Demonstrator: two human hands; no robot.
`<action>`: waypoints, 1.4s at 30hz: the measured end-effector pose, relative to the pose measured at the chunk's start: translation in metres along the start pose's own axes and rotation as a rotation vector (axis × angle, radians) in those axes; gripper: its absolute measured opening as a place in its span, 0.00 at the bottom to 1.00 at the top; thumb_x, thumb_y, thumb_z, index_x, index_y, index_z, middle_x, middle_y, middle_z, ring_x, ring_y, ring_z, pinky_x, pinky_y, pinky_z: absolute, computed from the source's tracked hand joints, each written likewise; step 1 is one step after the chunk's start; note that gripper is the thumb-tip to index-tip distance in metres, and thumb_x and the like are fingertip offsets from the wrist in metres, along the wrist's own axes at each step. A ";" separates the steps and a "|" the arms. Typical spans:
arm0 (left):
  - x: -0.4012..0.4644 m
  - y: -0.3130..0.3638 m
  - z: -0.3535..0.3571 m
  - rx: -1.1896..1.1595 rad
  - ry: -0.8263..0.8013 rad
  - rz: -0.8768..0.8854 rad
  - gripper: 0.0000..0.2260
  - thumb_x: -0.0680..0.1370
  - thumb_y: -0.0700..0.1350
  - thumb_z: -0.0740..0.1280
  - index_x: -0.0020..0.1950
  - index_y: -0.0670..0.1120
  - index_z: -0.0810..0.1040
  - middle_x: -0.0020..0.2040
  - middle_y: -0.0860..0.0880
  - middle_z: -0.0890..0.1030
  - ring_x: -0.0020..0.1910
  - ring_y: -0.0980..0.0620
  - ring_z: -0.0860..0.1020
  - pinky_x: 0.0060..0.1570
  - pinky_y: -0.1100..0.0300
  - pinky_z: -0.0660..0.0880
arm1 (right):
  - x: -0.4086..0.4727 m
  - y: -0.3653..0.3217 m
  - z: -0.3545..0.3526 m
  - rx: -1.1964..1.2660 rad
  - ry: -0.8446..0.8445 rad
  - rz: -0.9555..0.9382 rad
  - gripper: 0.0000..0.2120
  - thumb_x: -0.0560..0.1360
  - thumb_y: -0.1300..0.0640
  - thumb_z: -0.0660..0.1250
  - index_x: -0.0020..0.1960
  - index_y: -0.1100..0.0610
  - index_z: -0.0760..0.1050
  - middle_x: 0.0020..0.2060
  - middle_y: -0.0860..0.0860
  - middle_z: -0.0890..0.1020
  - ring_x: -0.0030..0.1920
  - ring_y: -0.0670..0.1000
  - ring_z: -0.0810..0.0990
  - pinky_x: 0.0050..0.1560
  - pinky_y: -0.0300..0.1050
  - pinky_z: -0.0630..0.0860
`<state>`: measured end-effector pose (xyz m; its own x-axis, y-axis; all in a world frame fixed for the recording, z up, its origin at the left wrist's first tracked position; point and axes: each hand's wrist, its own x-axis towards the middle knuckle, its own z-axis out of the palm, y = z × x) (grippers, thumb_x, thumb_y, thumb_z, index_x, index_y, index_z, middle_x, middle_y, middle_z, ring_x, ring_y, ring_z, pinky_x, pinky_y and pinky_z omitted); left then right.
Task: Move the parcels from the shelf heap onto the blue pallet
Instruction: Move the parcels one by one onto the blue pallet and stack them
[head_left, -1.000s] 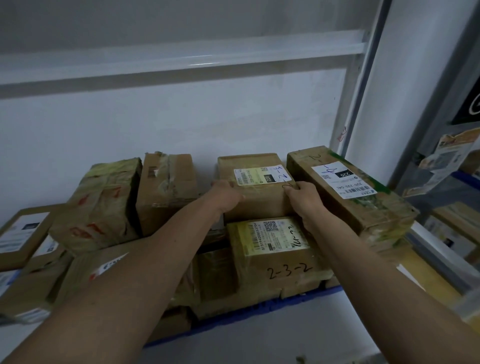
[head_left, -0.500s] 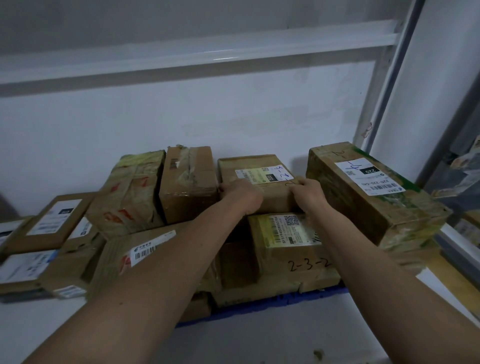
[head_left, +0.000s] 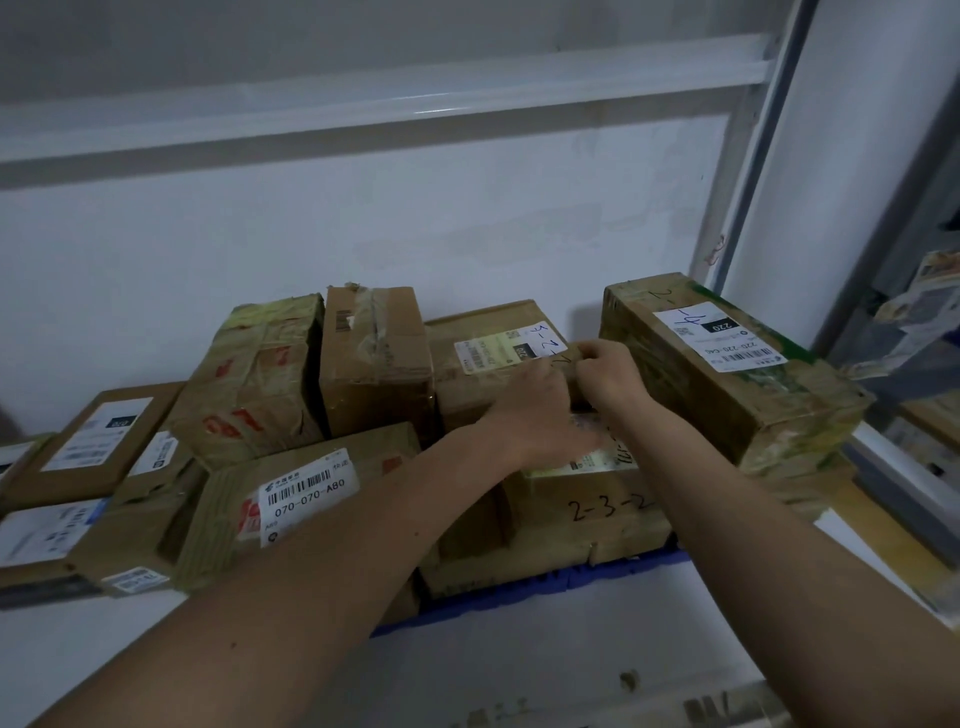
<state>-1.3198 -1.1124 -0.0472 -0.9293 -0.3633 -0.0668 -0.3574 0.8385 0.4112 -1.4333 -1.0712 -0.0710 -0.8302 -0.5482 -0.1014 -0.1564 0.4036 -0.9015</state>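
A labelled cardboard parcel (head_left: 498, 358) is being held at its front edge by the left hand (head_left: 535, 410) and the right hand (head_left: 608, 379), fingers curled on it, atop the stack on the blue pallet (head_left: 519, 592). Many parcels are already lying stacked there; what remains cannot be judged.

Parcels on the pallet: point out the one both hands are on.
The box with the yellowish label at the back middle, atop the box marked 2-3-2. The left hand and right hand meet on its front edge.
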 end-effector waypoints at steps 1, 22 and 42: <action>-0.002 0.002 0.005 0.011 -0.060 0.060 0.41 0.72 0.62 0.69 0.76 0.43 0.57 0.75 0.46 0.60 0.74 0.46 0.59 0.72 0.48 0.60 | -0.004 -0.001 -0.004 -0.018 0.006 -0.006 0.16 0.71 0.66 0.59 0.53 0.59 0.79 0.49 0.55 0.83 0.49 0.56 0.81 0.53 0.55 0.80; -0.023 -0.001 0.029 0.473 -0.204 -0.056 0.52 0.67 0.69 0.69 0.78 0.47 0.46 0.73 0.42 0.56 0.71 0.42 0.55 0.69 0.42 0.58 | -0.029 0.016 -0.021 -0.358 0.007 0.050 0.23 0.78 0.58 0.61 0.72 0.59 0.63 0.67 0.59 0.71 0.64 0.59 0.72 0.64 0.54 0.71; -0.031 -0.015 0.026 0.474 -0.180 -0.032 0.47 0.68 0.65 0.71 0.77 0.47 0.52 0.72 0.43 0.59 0.70 0.43 0.58 0.68 0.46 0.61 | -0.033 0.013 -0.002 -0.295 -0.007 0.048 0.18 0.76 0.62 0.58 0.65 0.61 0.66 0.54 0.59 0.77 0.55 0.60 0.78 0.55 0.54 0.75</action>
<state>-1.2883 -1.1033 -0.0750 -0.9036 -0.3509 -0.2457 -0.3500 0.9355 -0.0489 -1.4090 -1.0469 -0.0787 -0.8368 -0.5281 -0.1446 -0.2669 0.6240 -0.7345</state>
